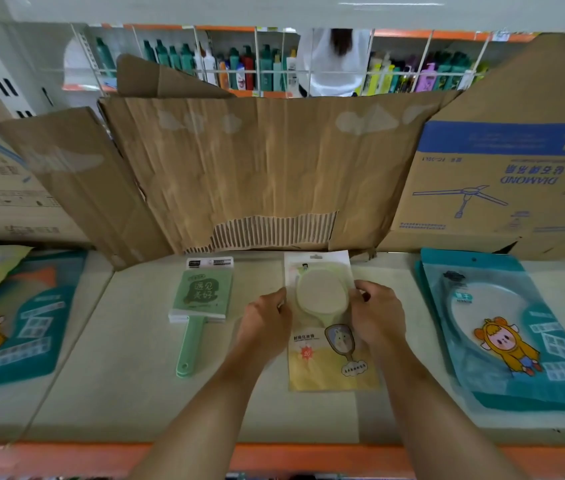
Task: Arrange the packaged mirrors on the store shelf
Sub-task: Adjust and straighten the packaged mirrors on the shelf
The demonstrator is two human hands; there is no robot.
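— Where is our pack?

— The yellow mirror pack (322, 299) lies flat on the shelf (128, 375) at centre frame. Its long axis runs up and down the frame, with the hang-hole end toward the cardboard (239, 161).

— And our hands?

— They flank its upper half, equally near. Our left hand (267, 318) curls on the left edge and our right hand (376, 315) pinches the right edge. Both forearms reach in from the bottom of the frame.

— Neighbours?

— The green-handled mirror (201, 299) is to the left and the teal packs (503, 330) are to the right, both apart from it. We think squaring it needs only a small slide.
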